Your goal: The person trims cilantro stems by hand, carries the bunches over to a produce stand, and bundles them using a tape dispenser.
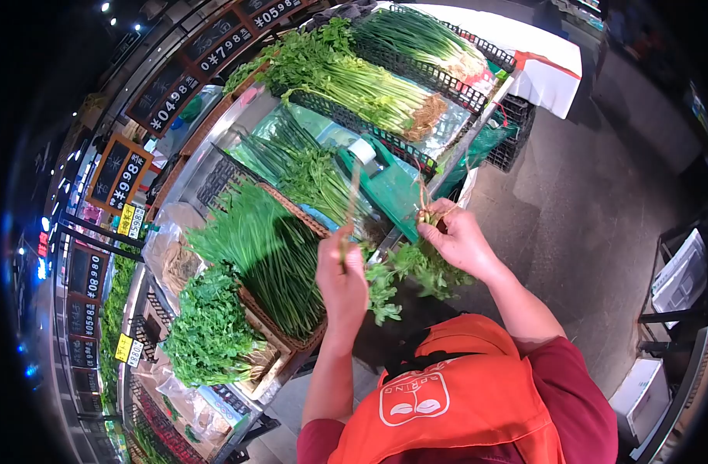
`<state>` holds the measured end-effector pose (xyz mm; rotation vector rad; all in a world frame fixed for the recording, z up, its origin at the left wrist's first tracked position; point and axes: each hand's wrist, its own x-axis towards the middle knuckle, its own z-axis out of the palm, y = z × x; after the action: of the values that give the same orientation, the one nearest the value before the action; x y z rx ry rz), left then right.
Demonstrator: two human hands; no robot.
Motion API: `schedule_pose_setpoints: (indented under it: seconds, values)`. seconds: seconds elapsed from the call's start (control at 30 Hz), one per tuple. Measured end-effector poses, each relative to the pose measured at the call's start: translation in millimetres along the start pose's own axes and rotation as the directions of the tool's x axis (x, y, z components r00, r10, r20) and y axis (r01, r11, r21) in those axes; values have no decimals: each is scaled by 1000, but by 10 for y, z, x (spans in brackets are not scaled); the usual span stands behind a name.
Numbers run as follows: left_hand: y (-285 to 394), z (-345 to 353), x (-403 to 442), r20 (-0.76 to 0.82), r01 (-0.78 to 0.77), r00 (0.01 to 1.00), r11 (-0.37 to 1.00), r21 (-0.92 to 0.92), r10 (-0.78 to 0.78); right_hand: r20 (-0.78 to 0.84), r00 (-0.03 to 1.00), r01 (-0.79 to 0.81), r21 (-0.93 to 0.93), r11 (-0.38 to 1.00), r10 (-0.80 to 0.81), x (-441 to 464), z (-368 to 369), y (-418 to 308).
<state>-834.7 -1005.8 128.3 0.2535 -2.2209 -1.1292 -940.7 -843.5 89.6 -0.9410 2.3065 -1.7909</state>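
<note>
My right hand pinches a small bunch of coriander by its stems, with the thin roots pointing up and the leaves hanging down. Beside it, my left hand is closed on a thin tan strip that sticks up past the fingers; whether this is a root or a stem I cannot tell. Between and beyond both hands stands a green tape dispenser with a pale roll. More leafy greens with long stems lie just left of it.
Long green chives fill a wicker basket left of my left hand. A leafy green heap sits nearer. Celery and spring onions lie in black crates at the back. Price boards line the left; grey floor lies right.
</note>
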Motion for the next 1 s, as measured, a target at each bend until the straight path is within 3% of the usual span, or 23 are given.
schedule_pose_setpoints:
  seconds: [0.03,0.07,0.1,0.17,0.3,0.7,0.83,0.87,0.97,1.0]
  values:
    - [20,42,-3,57,-47,998,995,92,41,3,1000,15,33,999,-15,-14,45,-8]
    - [101,119,-55,141,84,987,996,-18,-81,32,999,20,86,996,-23,-27,78,-35]
    - [136,136,-72,246,27,968,994,103,-52,32,999,-2,175,985,-3,-30,125,-74]
    - [28,311,-158,260,-72,963,997,-12,72,34,999,-47,344,938,37,-29,200,-130]
    - [-6,356,-200,247,-59,966,994,-91,80,201,947,-320,517,794,251,-28,126,-272]
    - [-10,353,-173,126,-122,984,993,-7,122,257,953,-296,660,691,163,-62,151,-299]
    - [130,312,-135,119,-138,983,990,-39,142,212,966,-253,655,711,149,-80,227,-207]
    - [51,324,-154,123,-66,990,997,-49,71,219,964,-260,669,697,149,-73,224,-199]
    - [21,229,-52,70,-200,979,973,114,193,280,953,-282,675,681,118,-57,160,-233]
    - [-72,189,-25,175,-186,968,982,33,178,305,947,-290,671,682,103,-53,144,-248]
